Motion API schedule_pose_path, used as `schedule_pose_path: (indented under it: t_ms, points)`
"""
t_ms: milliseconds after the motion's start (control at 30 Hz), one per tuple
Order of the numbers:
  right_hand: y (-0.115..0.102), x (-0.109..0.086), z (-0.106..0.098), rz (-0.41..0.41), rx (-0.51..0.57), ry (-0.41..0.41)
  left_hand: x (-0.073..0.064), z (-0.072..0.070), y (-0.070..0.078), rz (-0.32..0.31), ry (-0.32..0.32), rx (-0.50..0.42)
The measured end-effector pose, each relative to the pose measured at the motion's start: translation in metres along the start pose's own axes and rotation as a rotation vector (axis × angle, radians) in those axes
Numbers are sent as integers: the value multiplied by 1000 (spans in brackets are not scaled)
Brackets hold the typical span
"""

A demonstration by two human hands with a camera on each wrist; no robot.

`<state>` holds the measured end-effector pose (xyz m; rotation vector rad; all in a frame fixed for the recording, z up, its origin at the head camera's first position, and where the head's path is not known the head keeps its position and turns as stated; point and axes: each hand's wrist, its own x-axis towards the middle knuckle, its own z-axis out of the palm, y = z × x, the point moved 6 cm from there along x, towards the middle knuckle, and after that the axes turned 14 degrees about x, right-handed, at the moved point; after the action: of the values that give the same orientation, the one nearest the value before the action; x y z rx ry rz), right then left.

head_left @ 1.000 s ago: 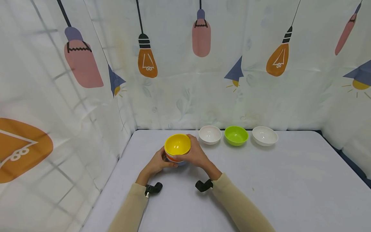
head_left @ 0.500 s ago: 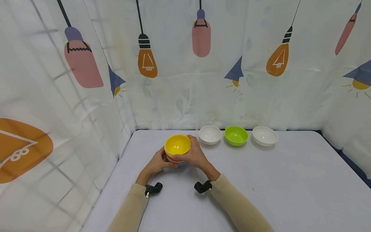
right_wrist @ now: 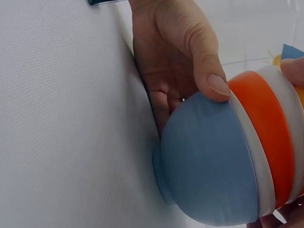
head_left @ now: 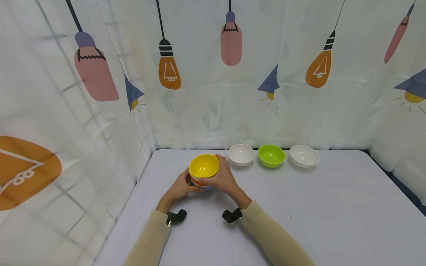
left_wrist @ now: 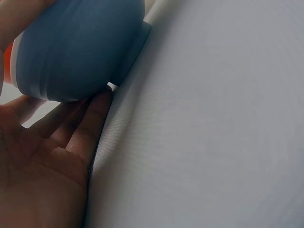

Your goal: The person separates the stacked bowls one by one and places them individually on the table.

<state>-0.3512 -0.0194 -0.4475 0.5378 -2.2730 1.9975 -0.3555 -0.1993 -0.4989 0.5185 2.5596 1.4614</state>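
A stack of nested bowls stands upright on the table's left half, held between both hands. Its top bowl is yellow (head_left: 204, 166). Below comes an orange bowl (right_wrist: 268, 137), with white bands above and under the orange, and a blue bowl (right_wrist: 209, 161) lies at the bottom with its foot against the table. My left hand (head_left: 179, 187) grips the blue bowl low on the left, thumb in front and fingers curving behind. My right hand (head_left: 224, 177) grips the upper part around the yellow bowl from the right, its thumb across the front. Its far fingers are partly hidden.
Along the back edge stand a white bowl (head_left: 241, 154), a green bowl (head_left: 271, 156) and a second white bowl (head_left: 304, 156) in a row, right of the stack. A white table (head_left: 332, 214) spreads to the right. A printed curtain (head_left: 206, 111) hangs behind.
My right wrist has shifted very slightly left and toward the body. Both hands keep their grip, and the bowls stay practically in place.
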Motion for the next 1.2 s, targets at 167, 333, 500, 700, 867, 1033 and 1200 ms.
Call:
schedule_pose_path:
  t_ms: [167, 333, 500, 700, 867, 1033, 1200]
  points:
    - [-2, -1, -2, -14, -3, 9, 0, 0, 0, 14, -3, 11]
    - [-8, 0, -5, -32, 4, 7, 0, 1, 0, 14, -6, 12]
    - [-12, 2, -8, -44, 20, 5, 1, 1, 0, 11, -7, 0]
    - [-18, 4, -13, -64, 46, -11, 0, 1, 1, 16, -9, -7]
    - [-24, 5, -19, -69, 55, -12, 1, 1, 0, -6, -9, -4]
    - [-28, 5, -26, -63, 74, 0, 0, 0, 1, -17, -11, 10]
    - [-32, 6, -34, -73, 108, 0, 0, 0, 0, -17, -13, -5]
